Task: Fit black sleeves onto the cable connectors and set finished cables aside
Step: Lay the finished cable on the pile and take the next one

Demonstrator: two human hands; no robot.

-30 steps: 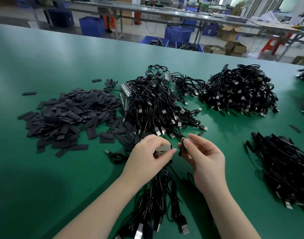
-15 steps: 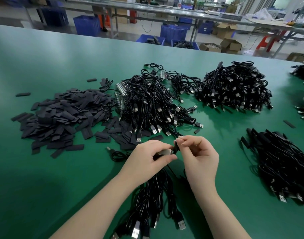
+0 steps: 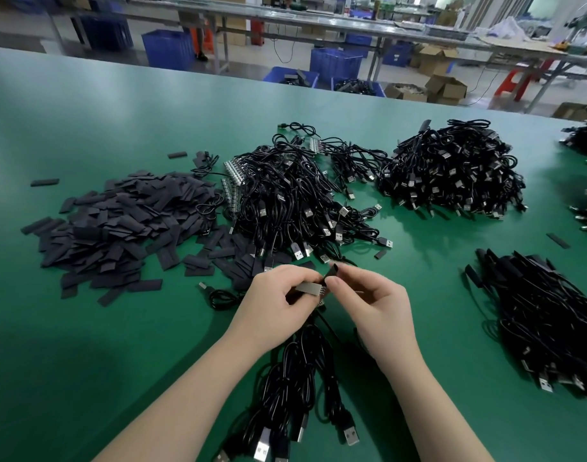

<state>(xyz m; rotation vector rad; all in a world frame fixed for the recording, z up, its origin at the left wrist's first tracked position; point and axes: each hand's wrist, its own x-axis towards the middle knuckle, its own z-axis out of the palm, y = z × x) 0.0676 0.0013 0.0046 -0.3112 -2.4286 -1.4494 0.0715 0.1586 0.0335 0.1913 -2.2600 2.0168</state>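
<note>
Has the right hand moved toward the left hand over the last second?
Yes. The right hand closed leftward on the left hand, bringing its sleeve to the connector.

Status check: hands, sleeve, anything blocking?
Left hand pinches silver connector. Right hand pinches black sleeve at connector's tip, not yet on. Nothing between them; cable bundle lies below.

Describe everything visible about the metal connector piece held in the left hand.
The flat silver-grey metal connector strip looks rectangular, lying roughly level, with a row of small pins at its right end. The left hand pinches it between thumb and fingers. At its pin end the right hand holds a small black sleeve. Its lower side is hidden.
</note>
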